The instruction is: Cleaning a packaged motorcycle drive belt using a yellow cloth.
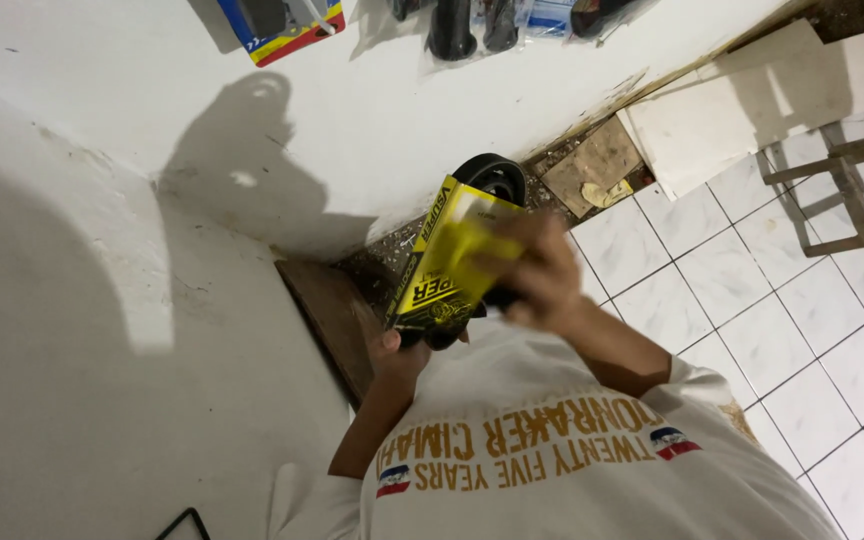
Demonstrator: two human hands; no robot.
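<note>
I see the flat box held between both hands, my right hand over its upper side, my left hand beneath. A tyre stands behind it (against the wall); the wooden stool sits far right on the tiled floor.

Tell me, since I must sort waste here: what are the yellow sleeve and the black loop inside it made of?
The yellow sleeve looks like glossy printed cardboard: flat panels, sharp folded edges. The black loop seems matte rubber, judging by its smooth curved rim, though blur leaves that open.
</note>
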